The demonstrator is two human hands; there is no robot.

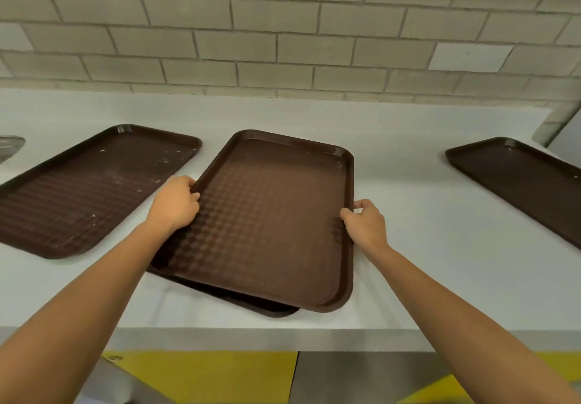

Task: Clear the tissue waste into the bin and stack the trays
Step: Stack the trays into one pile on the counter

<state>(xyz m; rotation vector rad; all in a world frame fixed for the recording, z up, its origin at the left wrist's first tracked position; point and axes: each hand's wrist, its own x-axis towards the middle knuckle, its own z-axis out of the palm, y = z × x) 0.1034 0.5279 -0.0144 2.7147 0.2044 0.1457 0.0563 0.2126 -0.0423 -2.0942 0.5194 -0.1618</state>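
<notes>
I have the top tray [270, 215] by both long edges, left hand [176, 203] and right hand [364, 222] each pinching its rim. It sits skewed on the lower tray [239, 298]. I should twist it square, then lower it evenly until it nests.

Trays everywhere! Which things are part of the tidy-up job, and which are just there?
Part of the job:
- held tray, gripped by the left hand and right hand
- tray underneath
- left tray, with pale specks
- right tray

Just there:
- white counter
- brick wall
- grey object at the left edge, unclear
</notes>
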